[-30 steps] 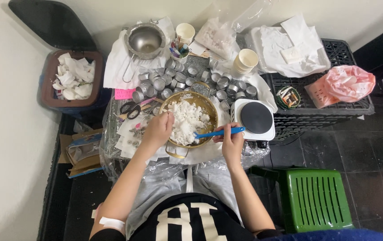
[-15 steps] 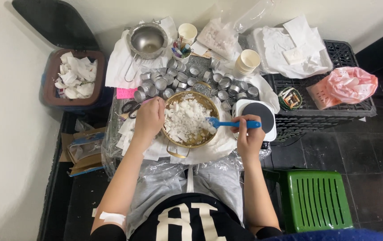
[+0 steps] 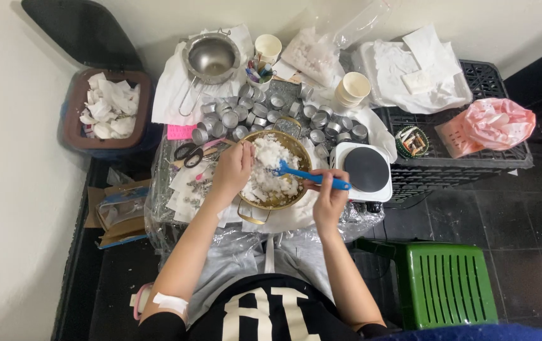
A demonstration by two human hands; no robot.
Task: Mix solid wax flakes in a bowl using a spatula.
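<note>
Even, bright indoor light; soft shadows, perhaps slight wide-angle edge distortion.

Bowl mid-table, tins behind it, hotplate right, scissors left, bin far left

1. Left hand: the fingertips lie over the rim of the gold bowl, hiding the rim and the white flakes beneath them.
2. Blue spatula: the handle end is covered by the right hand; the blade is partly sunk in the flakes.
3. Desk: its top is wrapped in clear plastic and crowded, so little bare surface shows.
4. Small metal tins: too small to tell their contents.
5. Scissors: blades hidden under papers.
6. Green stool: partly cut off by the lower edge.
7. Bin lid: cropped by the top edge.
</note>
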